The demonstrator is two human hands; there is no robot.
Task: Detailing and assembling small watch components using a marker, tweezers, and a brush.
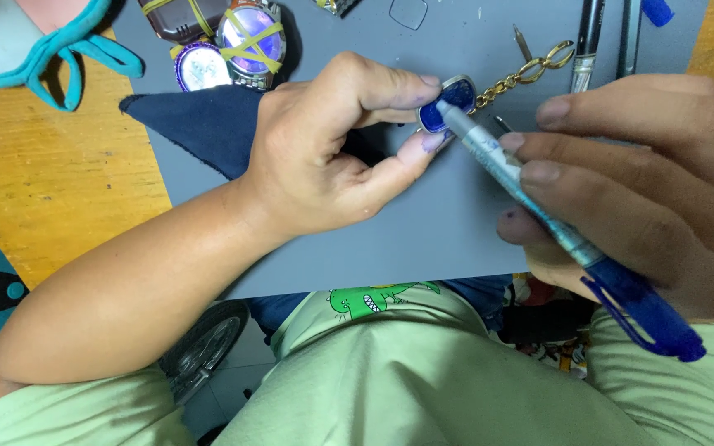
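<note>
My left hand (332, 149) pinches a small watch case (449, 101) with a blue dial between thumb and fingers, over a grey mat (423, 231). A gold chain strap (530, 73) trails from the case to the upper right. My right hand (646, 182) holds a blue marker pen (539, 206) like a pencil. Its grey tip rests on the blue dial.
A dark blue cloth (200, 124) lies under my left wrist. Two watches bound with yellow rubber bands (249, 37) and a round watch face (200, 66) sit at the top. Metal tools (588, 37) lie at the upper right. The wooden bench (51, 182) shows at the left.
</note>
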